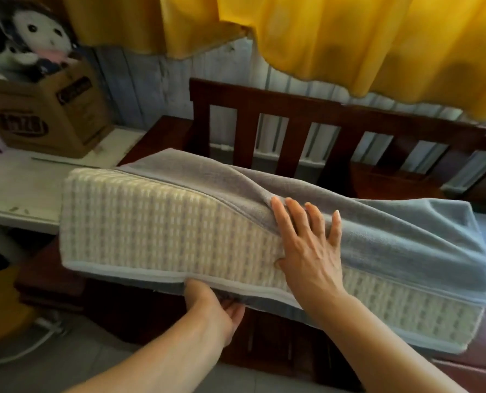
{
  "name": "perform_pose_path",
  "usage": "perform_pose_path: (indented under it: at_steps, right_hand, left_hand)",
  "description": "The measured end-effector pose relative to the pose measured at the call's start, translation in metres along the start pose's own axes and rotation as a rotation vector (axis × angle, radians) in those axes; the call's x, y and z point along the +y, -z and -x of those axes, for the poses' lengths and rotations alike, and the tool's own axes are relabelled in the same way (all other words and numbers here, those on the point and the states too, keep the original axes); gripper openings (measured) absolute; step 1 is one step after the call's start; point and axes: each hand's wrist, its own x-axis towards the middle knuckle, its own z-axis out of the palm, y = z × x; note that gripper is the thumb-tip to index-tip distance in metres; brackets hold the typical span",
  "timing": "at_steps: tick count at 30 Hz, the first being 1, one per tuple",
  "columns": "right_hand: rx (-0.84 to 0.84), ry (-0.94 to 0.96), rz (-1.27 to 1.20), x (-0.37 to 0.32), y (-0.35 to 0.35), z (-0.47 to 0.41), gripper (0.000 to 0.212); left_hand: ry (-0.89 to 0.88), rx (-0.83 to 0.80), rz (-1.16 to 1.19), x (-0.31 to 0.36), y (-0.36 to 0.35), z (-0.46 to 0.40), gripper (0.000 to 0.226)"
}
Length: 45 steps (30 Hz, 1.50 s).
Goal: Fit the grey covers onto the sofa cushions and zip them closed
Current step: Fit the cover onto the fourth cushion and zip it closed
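1. Sofa cushion (156, 222): long block w/ cream-and-grey woven face, lies across the dark wooden sofa frame (307, 123), left end overhanging the frame's armrest side, right end near the frame's seat.
2. Grey cover (392, 236): draped over cushion top and far side; pulled down furthest at cushion's right half. Front woven face mostly exposed. Cover edge bunched in a fold at mid-top of cushion. Zip condition: cannot tell.
3. Right hand (307, 251): laid on cushion front/top at mid-length, fingers (295, 214) spread and straight, tips on the cover fold; thumb against woven face. Pressing, not clenched.
4. Left hand (213, 304): under cushion's lower front edge, left of right hand. Thumb on the light piping, fingers curled beneath, grasping the lower edge and the grey fabric there.
5. Surroundings rel. to cushion: white worktop (17, 188) to left, carrying cardboard box (46, 114) w/ plush toy (37, 32) inside; yellow curtain (349, 38) above and behind; slatted backrest of frame directly behind.
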Motion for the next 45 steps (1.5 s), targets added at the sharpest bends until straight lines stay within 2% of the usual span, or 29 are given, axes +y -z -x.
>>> perform_pose_path:
  at_steps: [10,13,15,18,20,22,24,26,27,30,33,41,45]
  right_hand:
    - [-0.055,-0.083,-0.021,0.042,0.051,-0.123,0.094]
    - [-0.040,-0.150,-0.060,0.056,0.060,-0.155,0.086]
    - [-0.030,-0.193,-0.101,0.063,0.061,-0.173,0.079]
    - [-0.001,-0.239,-0.188,0.076,0.063,-0.206,0.071]
    - [0.003,-0.236,-0.214,0.085,0.061,-0.222,0.072]
    - [-0.005,-0.226,-0.215,0.094,0.062,-0.239,0.073]
    - [0.004,-0.211,-0.226,0.104,0.063,-0.257,0.072]
    - [0.002,-0.203,-0.250,0.112,0.065,-0.272,0.070]
    - [-0.002,-0.196,-0.256,0.114,0.065,-0.278,0.069]
    - [0.006,-0.177,-0.271,0.123,0.066,-0.290,0.064]
    - [0.033,-0.154,-0.302,0.128,0.066,-0.298,0.064]
    - [-0.012,-0.106,-0.248,0.155,0.068,-0.323,0.066]
    - [-0.022,-0.211,-0.181,0.185,0.072,-0.318,0.076]
  left_hand:
    - [0.002,0.007,-0.039,0.063,-0.120,0.034,0.065]
    - [-0.032,-0.090,-0.117,0.080,-0.150,0.046,0.066]
    - [-0.097,-0.180,-0.260,0.084,-0.159,0.052,0.064]
    - [-0.405,-0.244,-0.612,0.087,-0.175,0.061,0.032]
    - [-0.774,-0.223,-0.973,0.089,-0.178,0.060,0.016]
    - [-1.223,-0.175,-1.218,0.089,-0.190,0.068,0.013]
    - [-1.664,-0.232,-1.192,0.091,-0.216,0.083,0.008]
    - [-1.951,-0.248,-1.193,0.096,-0.256,0.081,0.023]
    - [-2.008,-0.221,-1.263,0.100,-0.277,0.075,0.036]
    - [-1.879,-0.036,-1.496,0.106,-0.328,0.056,0.050]
    - [-1.937,0.130,-1.550,0.108,-0.343,0.039,0.056]
    - [-1.864,0.067,-1.615,0.125,-0.368,0.046,0.052]
    - [-1.842,0.111,-1.723,0.130,-0.376,0.048,0.060]
